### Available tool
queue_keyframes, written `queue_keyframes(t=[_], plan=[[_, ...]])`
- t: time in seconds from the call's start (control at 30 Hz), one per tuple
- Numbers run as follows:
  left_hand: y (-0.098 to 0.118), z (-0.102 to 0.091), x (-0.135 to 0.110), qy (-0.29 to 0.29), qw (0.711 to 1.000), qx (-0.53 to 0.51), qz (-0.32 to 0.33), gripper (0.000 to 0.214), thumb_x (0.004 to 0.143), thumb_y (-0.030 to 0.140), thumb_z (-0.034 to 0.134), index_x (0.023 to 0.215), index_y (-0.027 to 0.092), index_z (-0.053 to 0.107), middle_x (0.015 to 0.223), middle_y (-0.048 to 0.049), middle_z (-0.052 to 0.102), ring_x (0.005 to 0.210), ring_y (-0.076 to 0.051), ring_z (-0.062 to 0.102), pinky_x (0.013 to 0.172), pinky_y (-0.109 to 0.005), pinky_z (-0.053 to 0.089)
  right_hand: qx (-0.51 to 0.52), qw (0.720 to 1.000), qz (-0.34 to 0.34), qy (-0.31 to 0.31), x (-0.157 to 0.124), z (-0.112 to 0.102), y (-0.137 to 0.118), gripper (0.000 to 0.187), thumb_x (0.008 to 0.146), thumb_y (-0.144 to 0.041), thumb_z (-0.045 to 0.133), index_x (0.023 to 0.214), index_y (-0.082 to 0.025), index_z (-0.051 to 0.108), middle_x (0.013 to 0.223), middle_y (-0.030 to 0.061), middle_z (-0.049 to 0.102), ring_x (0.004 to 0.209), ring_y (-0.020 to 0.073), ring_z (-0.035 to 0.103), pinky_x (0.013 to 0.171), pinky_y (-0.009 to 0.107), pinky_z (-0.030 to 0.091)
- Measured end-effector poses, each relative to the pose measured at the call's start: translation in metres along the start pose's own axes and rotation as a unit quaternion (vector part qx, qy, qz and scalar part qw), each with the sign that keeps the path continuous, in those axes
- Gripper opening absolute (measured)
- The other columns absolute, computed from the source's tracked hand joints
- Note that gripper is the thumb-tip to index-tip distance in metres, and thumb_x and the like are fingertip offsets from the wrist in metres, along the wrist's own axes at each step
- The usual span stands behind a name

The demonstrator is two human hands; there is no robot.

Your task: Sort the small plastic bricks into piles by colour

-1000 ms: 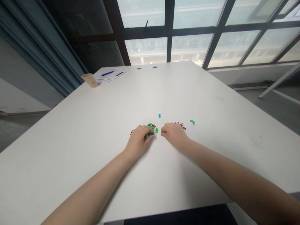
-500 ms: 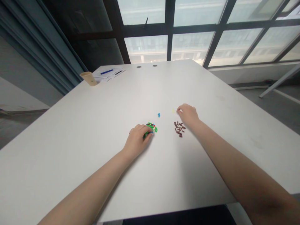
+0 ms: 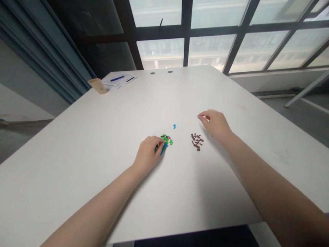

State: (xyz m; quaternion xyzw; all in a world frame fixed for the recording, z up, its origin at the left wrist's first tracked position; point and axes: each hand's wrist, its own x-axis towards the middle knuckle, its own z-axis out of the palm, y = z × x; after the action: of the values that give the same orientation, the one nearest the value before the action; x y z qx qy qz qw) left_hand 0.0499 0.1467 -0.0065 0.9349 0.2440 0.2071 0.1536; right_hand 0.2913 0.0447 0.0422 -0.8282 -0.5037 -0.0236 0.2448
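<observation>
My left hand (image 3: 148, 151) rests at a mixed pile of tiny pieces (image 3: 167, 139), mostly green with some red, white and dark ones. Its fingers are curled, thumb and index fingertip close together; whatever lies between them is too small to make out. Blue pieces (image 3: 164, 148) show beside the thumb. My right hand (image 3: 216, 124) is raised at the right, thumb and index bent together in a pinch, with any content too small to see. Left of its fingertips lie faint yellow pieces (image 3: 190, 122). Brown pieces (image 3: 197, 141) form a loose group below, and a small blue cluster (image 3: 174, 126) sits apart.
The white table (image 3: 144, 106) extends to the windows. At its far left edge stand a beige paper cup (image 3: 97, 86) and papers (image 3: 123, 81) with a blue pen (image 3: 117, 79) on them. Two round grommets (image 3: 152, 73) mark the far edge.
My right hand has moved right and slightly away from the yellow pieces. My left hand has shifted a little left, so more blue pieces show by its thumb.
</observation>
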Motion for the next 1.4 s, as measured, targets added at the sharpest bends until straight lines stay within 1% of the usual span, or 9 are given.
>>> queue_keyframes(t=[0.07, 0.17, 0.37, 0.53, 0.87, 1.0, 1.17, 1.27, 1.4], plan=[[-0.001, 0.000, 0.000, -0.003, 1.000, 0.010, -0.012, 0.014, 0.083, 0.022, 0.045, 0.086, 0.020, 0.059, 0.084, -0.0041, 0.062, 0.081, -0.020, 0.054, 0.073, -0.034, 0.043, 0.038, 0.997, -0.046, -0.049, -0.016, 0.000, -0.015, 0.021, 0.083, -0.025, 0.048, 0.089, -0.019, 0.067, 0.086, 0.0041, 0.065, 0.074, 0.0150, 0.055, 0.068, 0.026, 0.037], [-0.001, 0.001, 0.000, -0.014, 1.000, 0.018, -0.014, 0.015, 0.082, 0.020, 0.047, 0.088, 0.021, 0.060, 0.087, -0.0043, 0.061, 0.084, -0.020, 0.054, 0.074, -0.034, 0.042, 0.042, 0.984, -0.116, -0.129, -0.039, 0.017, -0.036, 0.020, 0.083, -0.023, 0.048, 0.086, -0.020, 0.067, 0.083, 0.0034, 0.063, 0.077, 0.0149, 0.055, 0.069, 0.025, 0.037], [0.002, 0.001, 0.000, -0.023, 0.999, 0.024, -0.002, 0.013, 0.080, 0.022, 0.052, 0.088, 0.021, 0.062, 0.088, -0.0045, 0.060, 0.084, -0.020, 0.053, 0.073, -0.033, 0.042, -0.030, 0.964, -0.219, -0.150, -0.051, 0.055, -0.056, 0.018, 0.085, -0.023, 0.048, 0.091, -0.022, 0.065, 0.088, 0.0030, 0.062, 0.084, 0.0170, 0.050, 0.072, 0.029, 0.034], [0.002, 0.000, 0.000, -0.038, 0.999, 0.024, 0.006, 0.008, 0.078, 0.026, 0.057, 0.080, 0.020, 0.061, 0.087, -0.0039, 0.058, 0.081, -0.019, 0.051, 0.071, -0.033, 0.042, -0.068, 0.959, -0.230, -0.150, -0.049, 0.058, -0.058, 0.018, 0.086, -0.021, 0.045, 0.085, -0.021, 0.063, 0.086, 0.0028, 0.061, 0.083, 0.0169, 0.049, 0.066, 0.029, 0.031], [0.000, 0.002, -0.002, -0.061, 0.996, 0.015, 0.061, 0.011, 0.080, 0.021, 0.054, 0.082, 0.021, 0.064, 0.090, -0.0042, 0.059, 0.083, -0.019, 0.051, 0.073, -0.033, 0.041, -0.059, 0.962, -0.186, -0.192, -0.054, 0.057, -0.060, 0.013, 0.084, -0.018, 0.048, 0.081, -0.017, 0.060, 0.088, 0.0049, 0.058, 0.086, 0.0166, 0.050, 0.073, 0.027, 0.034], [0.001, 0.001, -0.002, -0.080, 0.993, 0.000, 0.087, 0.014, 0.083, 0.020, 0.050, 0.085, 0.022, 0.063, 0.091, -0.0038, 0.060, 0.085, -0.019, 0.052, 0.076, -0.034, 0.040, -0.070, 0.969, -0.137, -0.194, -0.042, 0.030, -0.043, 0.013, 0.082, -0.014, 0.048, 0.079, -0.016, 0.061, 0.089, 0.0063, 0.059, 0.086, 0.0163, 0.051, 0.072, 0.026, 0.035], [0.002, 0.000, -0.001, -0.069, 0.995, 0.010, 0.070, 0.014, 0.083, 0.021, 0.048, 0.087, 0.022, 0.061, 0.093, -0.0042, 0.061, 0.086, -0.019, 0.053, 0.076, -0.035, 0.041, -0.142, 0.973, -0.001, -0.182, -0.025, -0.010, 0.014, 0.014, 0.078, -0.015, 0.049, 0.076, -0.016, 0.063, 0.086, 0.0069, 0.060, 0.081, 0.0176, 0.052, 0.065, 0.026, 0.034], [0.001, 0.001, 0.000, -0.062, 0.997, 0.017, 0.048, 0.014, 0.082, 0.020, 0.049, 0.091, 0.022, 0.060, 0.093, -0.0046, 0.060, 0.086, -0.020, 0.053, 0.074, -0.034, 0.042, -0.146, 0.971, 0.038, -0.188, -0.027, -0.016, 0.044, 0.014, 0.076, -0.016, 0.050, 0.074, -0.017, 0.063, 0.083, 0.0057, 0.060, 0.075, 0.0161, 0.053, 0.063, 0.025, 0.034], [-0.002, 0.002, 0.001, -0.052, 0.998, 0.029, 0.032, 0.016, 0.082, 0.017, 0.048, 0.093, 0.021, 0.058, 0.092, -0.0044, 0.060, 0.087, -0.019, 0.053, 0.075, -0.033, 0.042, -0.102, 0.979, 0.054, -0.168, -0.037, -0.008, 0.062, 0.015, 0.075, -0.016, 0.050, 0.074, -0.017, 0.064, 0.080, 0.0046, 0.060, 0.072, 0.0141, 0.053, 0.065, 0.023, 0.035]])
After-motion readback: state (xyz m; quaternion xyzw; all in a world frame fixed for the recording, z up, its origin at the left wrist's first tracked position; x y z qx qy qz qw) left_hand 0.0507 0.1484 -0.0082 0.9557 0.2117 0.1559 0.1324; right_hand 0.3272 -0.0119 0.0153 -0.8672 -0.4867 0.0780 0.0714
